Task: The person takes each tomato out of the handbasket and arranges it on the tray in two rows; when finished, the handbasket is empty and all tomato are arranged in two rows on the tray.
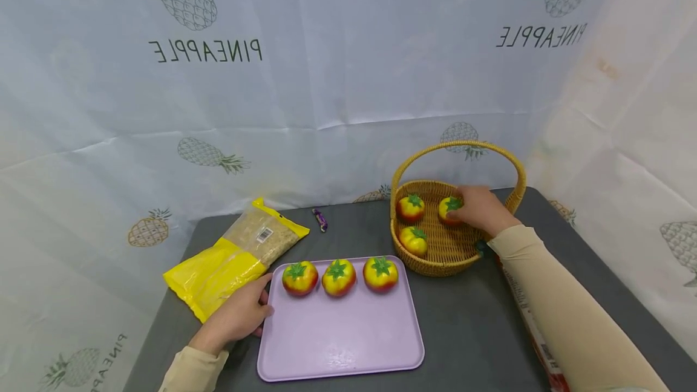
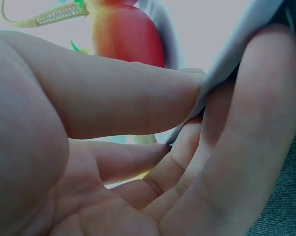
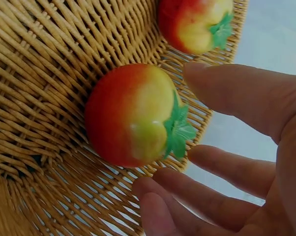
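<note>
My left hand (image 1: 238,313) pinches the left rim of a lilac tray (image 1: 343,337), thumb above and fingers beneath in the left wrist view. Three red-and-yellow model tomatoes with green leafy tops, a left one (image 1: 300,278), a middle one (image 1: 339,278) and a right one (image 1: 380,275), line the tray's far side. Inside the wicker basket (image 1: 435,268), my right hand (image 1: 481,209) reaches around a tomato (image 3: 131,115). In the right wrist view its thumb and fingers spread apart beside that tomato without visibly gripping it. Two more tomatoes, one behind (image 1: 411,207) and one nearer (image 1: 414,241), lie in the basket's left half.
A yellow, partly clear bag (image 1: 234,262) lies left of the tray. Behind the tray is a small purple wrapped candy (image 1: 320,221). The basket's tall handle (image 1: 457,145) arches over it. A red-and-white package (image 1: 530,325) is partly hidden under my right forearm.
</note>
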Available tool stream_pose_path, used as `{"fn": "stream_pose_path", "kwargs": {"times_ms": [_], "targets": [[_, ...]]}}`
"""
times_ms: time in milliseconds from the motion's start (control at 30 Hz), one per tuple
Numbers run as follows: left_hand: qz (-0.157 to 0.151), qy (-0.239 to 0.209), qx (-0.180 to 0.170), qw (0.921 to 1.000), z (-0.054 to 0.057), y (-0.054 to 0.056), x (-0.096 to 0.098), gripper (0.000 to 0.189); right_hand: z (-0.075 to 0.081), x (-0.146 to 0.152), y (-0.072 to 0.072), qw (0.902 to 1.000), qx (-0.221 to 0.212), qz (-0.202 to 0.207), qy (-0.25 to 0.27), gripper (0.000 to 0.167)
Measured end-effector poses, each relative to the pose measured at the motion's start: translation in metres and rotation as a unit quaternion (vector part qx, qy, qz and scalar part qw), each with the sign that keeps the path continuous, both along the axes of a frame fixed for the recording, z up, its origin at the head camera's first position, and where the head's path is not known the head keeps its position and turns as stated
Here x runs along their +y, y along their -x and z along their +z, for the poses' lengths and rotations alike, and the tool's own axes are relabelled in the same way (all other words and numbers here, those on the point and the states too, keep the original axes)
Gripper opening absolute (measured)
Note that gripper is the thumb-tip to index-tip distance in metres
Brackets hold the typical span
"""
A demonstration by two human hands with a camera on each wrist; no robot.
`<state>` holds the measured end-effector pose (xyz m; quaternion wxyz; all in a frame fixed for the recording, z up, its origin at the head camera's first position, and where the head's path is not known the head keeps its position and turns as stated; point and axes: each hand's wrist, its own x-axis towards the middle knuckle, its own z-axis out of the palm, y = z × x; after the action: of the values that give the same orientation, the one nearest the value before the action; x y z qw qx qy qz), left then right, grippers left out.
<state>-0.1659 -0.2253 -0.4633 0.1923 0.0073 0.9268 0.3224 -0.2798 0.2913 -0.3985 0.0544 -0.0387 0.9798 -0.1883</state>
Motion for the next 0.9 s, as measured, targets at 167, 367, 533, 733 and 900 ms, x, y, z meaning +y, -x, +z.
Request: {"fn": "stream_pose_path", "kwargs": {"times_ms": [167, 367, 533, 733, 900], "targets": [[0.0, 0.005, 0.0, 1.0, -0.001, -0.001, -0.001, 0.076, -0.004, -0.001, 0.003, 0.9998, -0.015, -0.01, -0.006, 0.069], [0.003, 0.002, -0.005, 1.0, 0.001, -0.001, 0.0, 0.076, -0.006, -0.004, 0.009, 0.9994, -0.028, -0.016, -0.016, 0.068], [0.007, 0.003, -0.008, 0.9999, 0.001, -0.001, 0.0, 0.076, -0.008, -0.006, 0.012, 0.9991, -0.035, -0.02, -0.015, 0.067], [0.005, 0.003, -0.003, 1.0, 0.001, -0.002, 0.0, 0.075, -0.009, -0.008, 0.015, 0.9989, -0.044, -0.013, -0.01, 0.074], [0.002, 0.003, -0.001, 1.0, 0.002, -0.002, 0.0, 0.075, -0.01, -0.008, 0.016, 0.9988, -0.046, -0.006, -0.014, 0.074]]}}
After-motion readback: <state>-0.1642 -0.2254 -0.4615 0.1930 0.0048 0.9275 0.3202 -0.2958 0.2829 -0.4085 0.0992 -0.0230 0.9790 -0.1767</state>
